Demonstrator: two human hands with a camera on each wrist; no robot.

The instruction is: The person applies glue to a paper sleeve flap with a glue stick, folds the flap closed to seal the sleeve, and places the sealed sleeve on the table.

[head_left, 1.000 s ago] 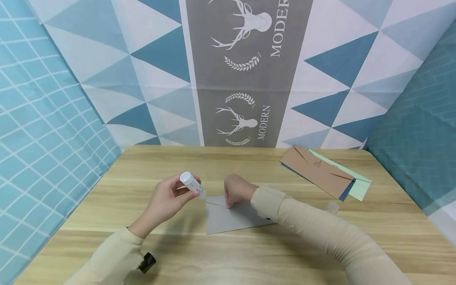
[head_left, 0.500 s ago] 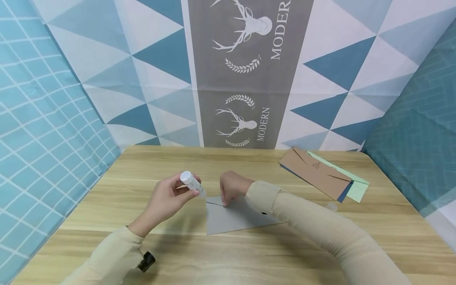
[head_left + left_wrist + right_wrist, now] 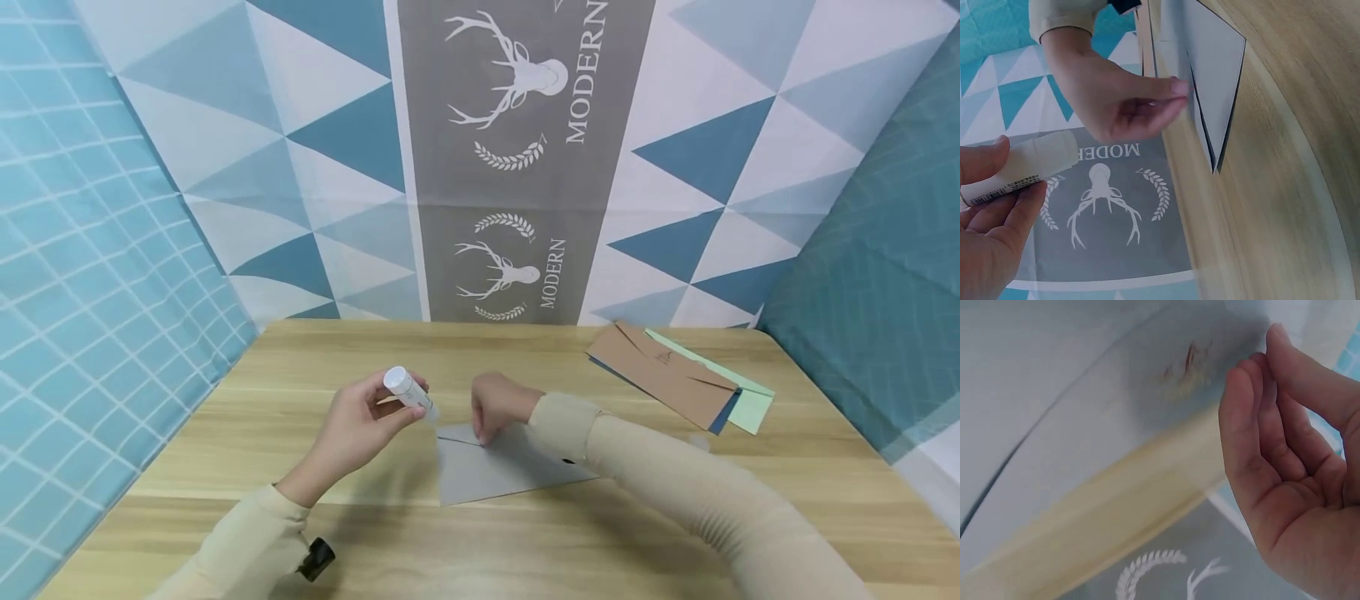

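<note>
My left hand (image 3: 360, 425) holds a white glue stick (image 3: 405, 389), its white base tilted up toward the head camera. In the left wrist view, the glue stick (image 3: 1022, 165) shows a barcode label and a translucent end, with thumb and fingers on either side. A grey envelope (image 3: 495, 479) lies flat on the table before me, partly behind the right forearm. My right hand (image 3: 498, 408) is over the envelope's far edge, fingers curled and pointing down, fingertips right at the flap. In the right wrist view, a small brown print (image 3: 1190, 359) shows on the envelope beside the fingertips.
A brown envelope (image 3: 660, 375), a dark blue one (image 3: 724, 414) and a pale green one (image 3: 753, 410) overlap at the back right of the wooden table (image 3: 375, 550). A small translucent piece (image 3: 699, 442) lies past the right forearm. Patterned cloth walls (image 3: 337, 167) surround the table.
My right hand has shifted slightly left, then back right along the flap. The left hand keeps its hold on the glue stick. The head view has tilted up a little.
</note>
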